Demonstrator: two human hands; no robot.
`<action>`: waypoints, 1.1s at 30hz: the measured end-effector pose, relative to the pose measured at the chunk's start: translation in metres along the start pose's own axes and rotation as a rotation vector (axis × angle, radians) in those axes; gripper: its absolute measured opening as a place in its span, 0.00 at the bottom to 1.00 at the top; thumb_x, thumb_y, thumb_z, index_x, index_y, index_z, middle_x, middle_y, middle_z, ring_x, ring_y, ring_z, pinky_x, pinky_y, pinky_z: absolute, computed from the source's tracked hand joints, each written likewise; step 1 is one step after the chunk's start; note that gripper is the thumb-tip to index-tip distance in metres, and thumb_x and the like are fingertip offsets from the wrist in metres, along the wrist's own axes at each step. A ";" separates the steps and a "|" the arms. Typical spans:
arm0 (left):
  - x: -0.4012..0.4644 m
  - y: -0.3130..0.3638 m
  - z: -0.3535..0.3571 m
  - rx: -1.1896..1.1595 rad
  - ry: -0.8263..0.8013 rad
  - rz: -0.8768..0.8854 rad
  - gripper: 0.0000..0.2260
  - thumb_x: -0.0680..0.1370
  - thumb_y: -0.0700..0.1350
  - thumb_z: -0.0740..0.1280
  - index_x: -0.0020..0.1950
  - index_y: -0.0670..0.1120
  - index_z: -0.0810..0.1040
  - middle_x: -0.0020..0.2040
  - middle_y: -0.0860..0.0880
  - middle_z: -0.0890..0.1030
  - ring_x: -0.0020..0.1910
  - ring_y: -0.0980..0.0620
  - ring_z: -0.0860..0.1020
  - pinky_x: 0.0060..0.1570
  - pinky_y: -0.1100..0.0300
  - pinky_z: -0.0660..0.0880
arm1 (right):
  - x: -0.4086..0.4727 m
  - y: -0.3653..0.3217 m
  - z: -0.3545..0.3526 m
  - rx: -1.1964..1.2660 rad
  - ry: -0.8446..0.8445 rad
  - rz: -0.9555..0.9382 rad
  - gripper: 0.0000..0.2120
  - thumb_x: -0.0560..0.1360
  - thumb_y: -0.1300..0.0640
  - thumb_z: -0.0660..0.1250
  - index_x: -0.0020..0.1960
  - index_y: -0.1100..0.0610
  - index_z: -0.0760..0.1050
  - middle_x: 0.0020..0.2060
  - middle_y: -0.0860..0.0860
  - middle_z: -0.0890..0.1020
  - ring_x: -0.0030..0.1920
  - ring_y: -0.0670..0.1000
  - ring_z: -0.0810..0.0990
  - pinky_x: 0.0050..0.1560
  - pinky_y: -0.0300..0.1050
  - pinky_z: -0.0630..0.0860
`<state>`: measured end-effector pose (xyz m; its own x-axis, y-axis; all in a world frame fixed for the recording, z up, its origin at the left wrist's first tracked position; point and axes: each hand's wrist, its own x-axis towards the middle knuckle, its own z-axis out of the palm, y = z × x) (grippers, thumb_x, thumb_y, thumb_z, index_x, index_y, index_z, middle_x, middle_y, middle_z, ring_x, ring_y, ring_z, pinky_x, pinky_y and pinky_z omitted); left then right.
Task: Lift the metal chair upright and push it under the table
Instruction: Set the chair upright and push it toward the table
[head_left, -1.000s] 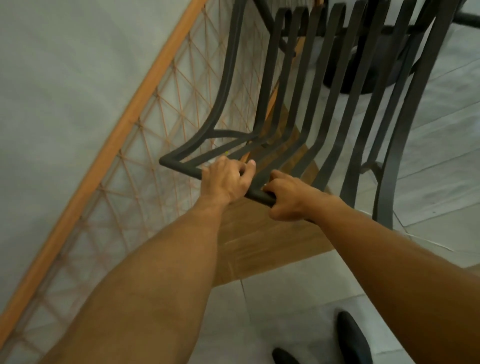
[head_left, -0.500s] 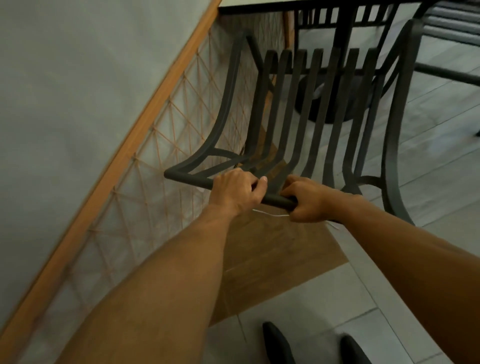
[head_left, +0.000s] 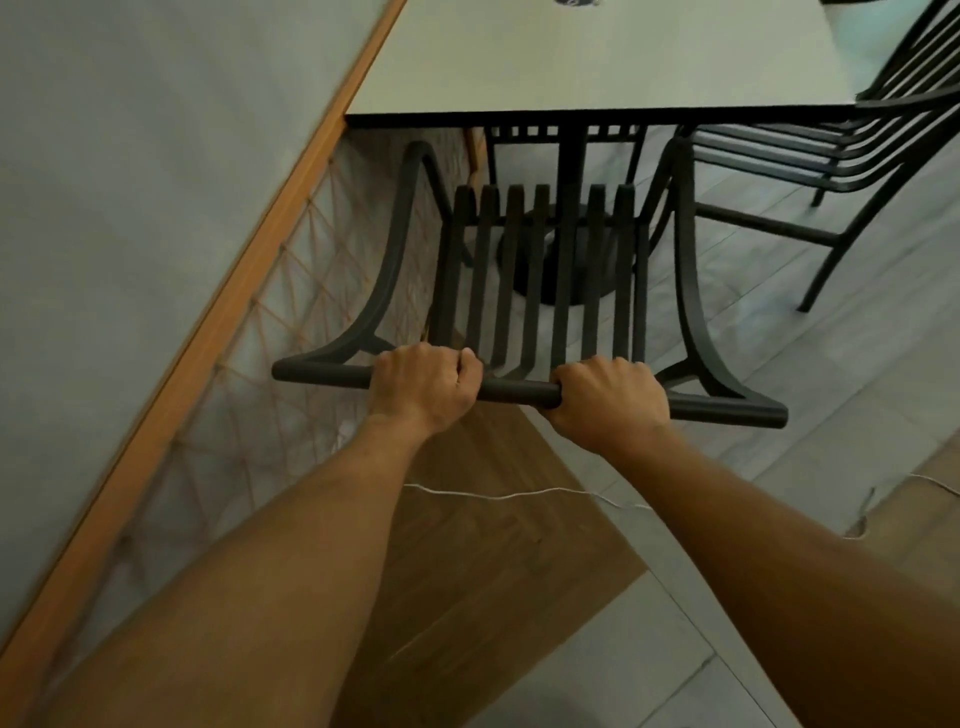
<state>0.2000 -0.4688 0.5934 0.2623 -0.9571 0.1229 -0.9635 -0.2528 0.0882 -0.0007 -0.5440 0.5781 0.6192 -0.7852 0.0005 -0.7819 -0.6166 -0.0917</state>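
Observation:
The dark metal chair (head_left: 540, 270) with a slatted back stands upright right in front of me, facing the table. My left hand (head_left: 423, 387) and my right hand (head_left: 608, 402) both grip its top rail, a short gap of rail between them. The front of the chair reaches the near edge of the pale table top (head_left: 597, 52). The table's black pedestal base (head_left: 566, 270) shows through the slats. The chair's legs are hidden below the seat.
A grey wall with an orange-trimmed rope-lattice panel (head_left: 249, 353) runs close along the left. Another dark metal chair (head_left: 831, 150) stands at the table's right side. A thin white cord (head_left: 498, 493) lies on the wood-and-tile floor under my arms.
The chair has swung from leaning left to upright and square to the table. My hands have moved apart on the top rail. The table top has come into view.

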 end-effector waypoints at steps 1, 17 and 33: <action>0.009 -0.001 -0.001 -0.009 0.004 0.012 0.24 0.82 0.55 0.54 0.26 0.51 0.68 0.22 0.53 0.68 0.22 0.55 0.68 0.30 0.57 0.66 | 0.007 0.001 -0.002 -0.017 0.020 0.015 0.16 0.72 0.38 0.66 0.36 0.48 0.69 0.25 0.46 0.68 0.23 0.46 0.66 0.26 0.43 0.63; 0.139 -0.020 -0.003 -0.013 0.079 0.125 0.24 0.78 0.56 0.49 0.26 0.50 0.69 0.22 0.51 0.69 0.22 0.53 0.68 0.29 0.58 0.61 | 0.112 0.026 -0.033 0.047 0.061 0.090 0.15 0.73 0.40 0.66 0.37 0.50 0.72 0.26 0.47 0.69 0.25 0.47 0.66 0.32 0.47 0.65; 0.200 -0.021 -0.004 -0.047 0.064 0.120 0.25 0.79 0.57 0.49 0.25 0.50 0.70 0.21 0.52 0.70 0.20 0.54 0.69 0.30 0.59 0.66 | 0.170 0.050 -0.044 0.036 0.032 0.045 0.20 0.71 0.37 0.66 0.30 0.47 0.64 0.24 0.46 0.71 0.23 0.47 0.70 0.27 0.43 0.63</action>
<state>0.2724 -0.6539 0.6204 0.1495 -0.9688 0.1975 -0.9850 -0.1285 0.1150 0.0621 -0.7106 0.6177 0.5803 -0.8140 0.0278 -0.8055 -0.5786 -0.1282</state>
